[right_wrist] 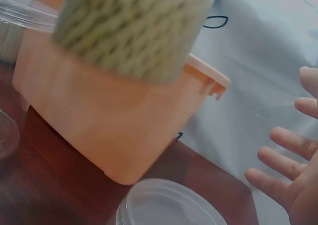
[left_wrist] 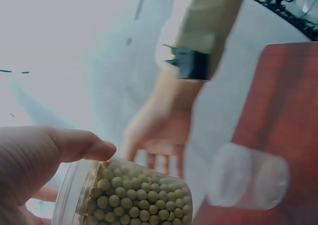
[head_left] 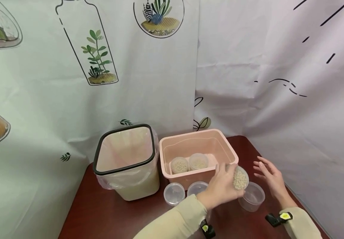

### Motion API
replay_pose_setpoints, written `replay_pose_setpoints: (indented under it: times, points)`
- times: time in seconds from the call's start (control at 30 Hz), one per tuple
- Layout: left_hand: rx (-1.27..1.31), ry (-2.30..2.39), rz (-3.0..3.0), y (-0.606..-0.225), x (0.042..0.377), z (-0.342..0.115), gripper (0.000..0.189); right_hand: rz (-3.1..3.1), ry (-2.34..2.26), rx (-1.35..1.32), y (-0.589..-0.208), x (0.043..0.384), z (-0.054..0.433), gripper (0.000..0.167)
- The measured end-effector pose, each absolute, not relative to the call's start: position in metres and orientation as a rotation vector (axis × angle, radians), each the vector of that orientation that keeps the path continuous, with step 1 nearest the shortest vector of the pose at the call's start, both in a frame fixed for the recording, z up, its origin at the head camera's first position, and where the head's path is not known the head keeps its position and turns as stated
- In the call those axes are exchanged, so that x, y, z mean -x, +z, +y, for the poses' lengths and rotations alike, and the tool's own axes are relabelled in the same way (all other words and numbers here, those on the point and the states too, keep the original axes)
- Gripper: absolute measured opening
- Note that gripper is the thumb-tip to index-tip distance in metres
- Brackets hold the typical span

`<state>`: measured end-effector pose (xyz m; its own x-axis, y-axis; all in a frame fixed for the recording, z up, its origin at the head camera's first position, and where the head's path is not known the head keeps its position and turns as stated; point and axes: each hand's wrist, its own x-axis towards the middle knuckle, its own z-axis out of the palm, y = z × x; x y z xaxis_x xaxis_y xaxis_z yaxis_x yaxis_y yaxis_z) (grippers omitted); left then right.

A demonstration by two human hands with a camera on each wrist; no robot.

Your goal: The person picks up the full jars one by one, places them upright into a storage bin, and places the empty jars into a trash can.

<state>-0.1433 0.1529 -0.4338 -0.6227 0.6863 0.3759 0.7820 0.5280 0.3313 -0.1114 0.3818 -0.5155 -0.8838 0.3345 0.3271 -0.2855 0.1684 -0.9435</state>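
Observation:
My left hand (head_left: pixel 221 187) grips a see-through round tub of pale round beans (head_left: pixel 240 179) by its lidded end, tilted on its side above the table. In the left wrist view the thumb (left_wrist: pixel 82 144) lies along the rim, and the beans (left_wrist: pixel 144 197) show through the wall. My right hand (head_left: pixel 272 177) is off to the right with fingers spread, holding nothing. Below the raised tub, between the hands, stands another see-through tub (head_left: pixel 252 198). Behind the left hand, the pink bin (head_left: pixel 198 134) holds two tubs of beans, a left one (head_left: pixel 179 166) and a right one (head_left: pixel 198 162).
Two more see-through tubs stand before the pink bin, one at the left (head_left: pixel 174 193) and one partly behind the left forearm (head_left: pixel 196 188). A lined trash can (head_left: pixel 137 186) with a black rim is left of the bin. Patterned cloth (head_left: pixel 148 93) hangs behind the dark red table (head_left: pixel 109 215).

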Motion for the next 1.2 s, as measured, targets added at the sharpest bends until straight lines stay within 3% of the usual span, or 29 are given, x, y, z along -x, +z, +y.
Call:
replay_pose_setpoints:
  times: [0.3, 0.47, 0.5, 1.2]
  points:
    - [1.271, -0.734, -2.451, -0.396, 0.165, 0.142, 0.077, -1.977, 1.791, 0.013, -0.514, 0.130, 0.372, 0.035]
    - [1.246, -0.783, -2.456, -0.386, 0.179, 0.140, 0.076, -2.078, 1.721, 0.095, -0.511, 0.141, 0.362, 0.042]
    - [1.242, -0.801, -2.459, -0.385, 0.181, 0.140, 0.076, -2.075, 1.709, 0.091, -0.524, 0.149, 0.367, 0.043]
    - [1.061, -1.009, -2.592, -0.391, 0.222, 0.153, 0.076, -2.055, 1.819, 0.201, -0.522, 0.164, 0.331, 0.047]
